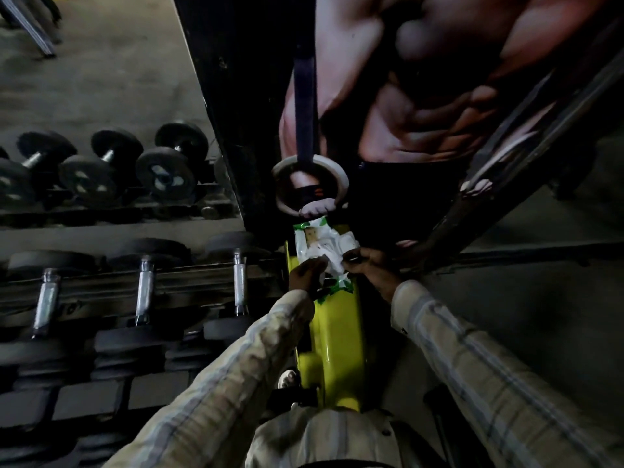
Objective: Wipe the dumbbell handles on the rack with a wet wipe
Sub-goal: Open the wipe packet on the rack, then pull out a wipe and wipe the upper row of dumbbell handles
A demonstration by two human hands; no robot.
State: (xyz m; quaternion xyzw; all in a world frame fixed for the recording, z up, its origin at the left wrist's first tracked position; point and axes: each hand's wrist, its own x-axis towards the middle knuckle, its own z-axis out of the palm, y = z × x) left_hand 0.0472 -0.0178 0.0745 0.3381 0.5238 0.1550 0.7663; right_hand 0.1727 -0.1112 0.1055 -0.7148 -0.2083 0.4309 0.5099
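Wipes pack [320,255] seemingly atop yellow frame [337,332].

The wipes pack [320,258] lies on top of the rack's end post [337,336], right up against the poster wall [422,96] behind it. Left hand [304,275] sits on the pack's left, right hand [374,268] on its right. The dumbbells [145,288] line the rack [101,349] left of the post, mirror [101,113] behind them.
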